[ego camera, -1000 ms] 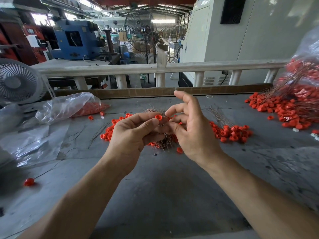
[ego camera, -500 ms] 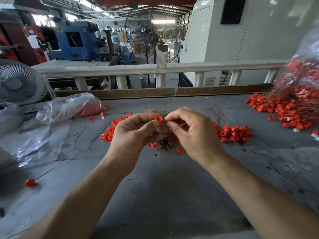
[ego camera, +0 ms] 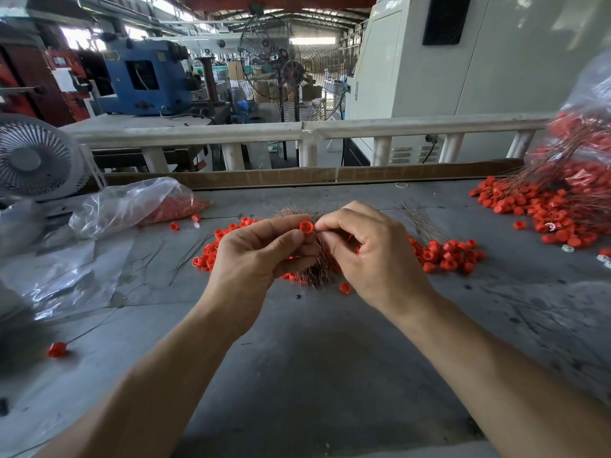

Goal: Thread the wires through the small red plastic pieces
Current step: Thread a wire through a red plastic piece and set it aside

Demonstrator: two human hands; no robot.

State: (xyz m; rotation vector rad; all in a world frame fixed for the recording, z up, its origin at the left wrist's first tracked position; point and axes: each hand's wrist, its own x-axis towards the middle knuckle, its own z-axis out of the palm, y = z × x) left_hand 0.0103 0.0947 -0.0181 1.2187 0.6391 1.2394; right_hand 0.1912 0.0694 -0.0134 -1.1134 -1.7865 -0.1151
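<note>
- At centre frame, above the grey worktop [ego camera: 314,358], the left hand [ego camera: 254,256] pinches one small red plastic piece [ego camera: 306,226] between thumb and forefinger; grip clamped on that piece.
- Right hand [ego camera: 377,256] meets it from the right, fingers curled, thumb and forefinger pinched together just beside the piece; a wire between them is too fine to confirm.
- Directly behind and below both hands lies a bundle of thin wires [ego camera: 317,269] on the worktop, partly hidden by the hands.
- Loose red pieces [ego camera: 443,256] are scattered around that bundle, left and right of the hands.
- Far right of frame: a larger heap of red pieces with wires [ego camera: 555,209], spilling from a clear plastic bag [ego camera: 585,104].
- Left of centre: a second clear bag [ego camera: 132,206] holding red pieces, lying on its side.
- Lower left: a single red piece on a wire [ego camera: 57,349], well apart from the rest.
- Upper left edge: a small grey fan [ego camera: 36,160].
</note>
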